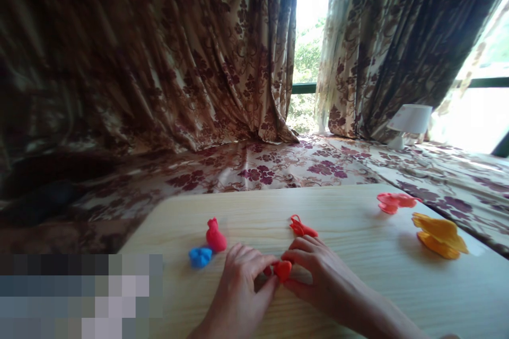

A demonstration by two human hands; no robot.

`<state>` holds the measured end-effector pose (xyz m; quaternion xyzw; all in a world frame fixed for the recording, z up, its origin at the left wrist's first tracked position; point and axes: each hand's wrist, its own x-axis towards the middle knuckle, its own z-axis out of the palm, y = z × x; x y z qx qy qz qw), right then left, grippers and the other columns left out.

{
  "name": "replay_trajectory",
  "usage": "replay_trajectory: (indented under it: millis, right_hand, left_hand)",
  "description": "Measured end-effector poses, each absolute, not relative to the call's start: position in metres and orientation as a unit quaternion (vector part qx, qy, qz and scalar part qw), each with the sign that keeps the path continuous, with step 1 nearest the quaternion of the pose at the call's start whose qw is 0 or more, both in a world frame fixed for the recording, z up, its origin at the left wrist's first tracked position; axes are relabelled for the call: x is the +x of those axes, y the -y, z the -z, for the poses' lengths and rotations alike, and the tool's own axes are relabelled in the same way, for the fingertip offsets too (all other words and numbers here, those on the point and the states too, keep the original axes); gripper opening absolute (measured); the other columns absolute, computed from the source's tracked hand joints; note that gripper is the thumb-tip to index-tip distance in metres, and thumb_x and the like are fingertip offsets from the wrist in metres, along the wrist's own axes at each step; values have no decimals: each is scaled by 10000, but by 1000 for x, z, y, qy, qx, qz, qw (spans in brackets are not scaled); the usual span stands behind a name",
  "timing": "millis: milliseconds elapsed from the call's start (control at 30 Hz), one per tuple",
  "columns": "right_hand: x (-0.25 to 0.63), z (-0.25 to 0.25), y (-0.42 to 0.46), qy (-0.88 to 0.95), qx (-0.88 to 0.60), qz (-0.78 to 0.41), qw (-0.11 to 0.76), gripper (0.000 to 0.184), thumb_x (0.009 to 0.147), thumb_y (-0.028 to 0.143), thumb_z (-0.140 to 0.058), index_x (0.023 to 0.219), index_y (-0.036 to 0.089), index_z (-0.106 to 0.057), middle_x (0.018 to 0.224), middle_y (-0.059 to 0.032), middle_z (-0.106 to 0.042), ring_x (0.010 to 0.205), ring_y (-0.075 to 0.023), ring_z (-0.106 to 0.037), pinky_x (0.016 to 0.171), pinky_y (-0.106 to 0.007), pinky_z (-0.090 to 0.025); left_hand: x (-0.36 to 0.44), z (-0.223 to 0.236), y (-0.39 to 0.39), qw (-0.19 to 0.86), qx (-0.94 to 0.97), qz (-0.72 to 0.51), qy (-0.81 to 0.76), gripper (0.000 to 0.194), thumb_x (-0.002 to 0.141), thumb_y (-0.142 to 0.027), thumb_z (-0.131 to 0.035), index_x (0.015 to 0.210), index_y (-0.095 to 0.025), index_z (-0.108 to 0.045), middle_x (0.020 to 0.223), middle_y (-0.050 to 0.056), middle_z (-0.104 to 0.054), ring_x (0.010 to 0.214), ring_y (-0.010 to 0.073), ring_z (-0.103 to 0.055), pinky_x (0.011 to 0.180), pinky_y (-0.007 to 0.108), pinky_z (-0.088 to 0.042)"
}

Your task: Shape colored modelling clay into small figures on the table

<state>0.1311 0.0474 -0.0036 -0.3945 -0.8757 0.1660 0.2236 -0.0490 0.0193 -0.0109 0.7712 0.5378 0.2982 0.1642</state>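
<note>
A small orange-red lump of what looks like modelling clay [282, 271] is held between my two hands, low over the table. My left hand [248, 280] pinches its left side with thumb and index finger, where a darker red bit [268, 270] also shows. From the right, my right hand [312, 265] grips the same lump between thumb and fingers. Just beyond the right fingers lies another orange-red piece [303, 226] with thin loops at one end. Beyond my left hand are a pinkish-red pouch-shaped piece [215, 235] and a blue ruffled piece [200, 257].
On the right of the pale wooden table [254, 204] lie a coral piece [393, 201] and a folded yellow-orange piece [439, 235]. A white lamp [411, 119] stands on the floral cloth [258, 172] behind. Floral curtains [218, 53] hang at the back.
</note>
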Motion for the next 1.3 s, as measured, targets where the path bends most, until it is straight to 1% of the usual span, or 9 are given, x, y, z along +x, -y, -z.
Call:
replay_trajectory:
  millis: [100, 233, 300, 533, 733, 867, 1033, 1167, 1300]
  right_hand:
    - [131, 5, -47, 879, -389, -165, 220, 65, 792, 226, -661, 851, 211, -684, 841, -29, -634, 815, -182, -566, 755, -291, -448]
    - [131, 7, -48, 883, -384, -159, 219, 66, 834, 249, -623, 829, 214, -678, 827, -22, -622, 802, -170, -552, 748, -284, -439]
    - [131, 8, -49, 885, -382, -152, 217, 67, 833, 254, -628, 813, 208, -673, 826, -20, -619, 799, -166, -547, 748, -281, -433]
    - [131, 11, -49, 898, -368, -119, 210, 137, 861, 276, -604, 749, 205, -638, 785, -4, -595, 784, -154, -524, 741, -271, -407]
    - [129, 10, -49, 897, -367, -118, 215, 127, 864, 270, -598, 760, 206, -635, 787, -3, -593, 790, -153, -524, 752, -269, -401]
    - [131, 10, -49, 899, -361, -114, 221, 155, 890, 266, -556, 766, 206, -628, 791, -8, -594, 790, -157, -524, 751, -278, -403]
    - [131, 6, -48, 903, -365, -115, 193, 169, 898, 251, -540, 761, 202, -626, 769, -12, -589, 765, -157, -531, 732, -279, -407]
    - [130, 6, -47, 902, -371, -118, 190, 224, 917, 260, -503, 739, 195, -621, 769, -16, -588, 758, -152, -533, 728, -273, -409]
    - [130, 7, -47, 902, -367, -122, 189, 165, 896, 249, -542, 760, 206, -624, 786, -8, -591, 777, -153, -530, 738, -270, -406]
  left_hand:
    - [-48, 10, -18, 168, 765, -310, -540, 111, 753, -161, -635, 837, -210, -688, 808, 9, -681, 845, 205, -582, 873, 419, -391]
    - [-47, 8, -17, 173, 770, -319, -525, 170, 748, -127, -624, 873, -228, -681, 866, -5, -695, 886, 196, -590, 950, 434, -342]
    - [-47, 8, -18, 171, 772, -318, -524, 180, 744, -115, -622, 862, -237, -682, 852, -13, -700, 877, 194, -598, 969, 445, -322]
    - [-46, 9, -20, 175, 760, -310, -543, 124, 737, -117, -631, 784, -220, -681, 799, -8, -701, 835, 196, -610, 987, 468, -301]
    - [-47, 6, -21, 181, 772, -295, -532, 193, 757, -121, -611, 892, -229, -695, 839, 10, -688, 865, 203, -593, 919, 431, -365]
    - [-48, 6, -19, 172, 781, -303, -519, 207, 766, -124, -607, 897, -251, -704, 810, -3, -678, 846, 196, -582, 889, 413, -381]
    - [-47, 7, -18, 174, 775, -309, -524, 240, 766, -114, -606, 917, -266, -712, 789, -4, -685, 829, 196, -584, 877, 409, -390]
    - [-47, 8, -18, 177, 770, -310, -529, 225, 766, -122, -609, 904, -265, -716, 788, -1, -688, 829, 198, -583, 882, 415, -388]
    - [-47, 10, -19, 170, 767, -314, -533, 213, 751, -107, -615, 889, -240, -707, 811, 8, -684, 844, 199, -577, 880, 403, -392]
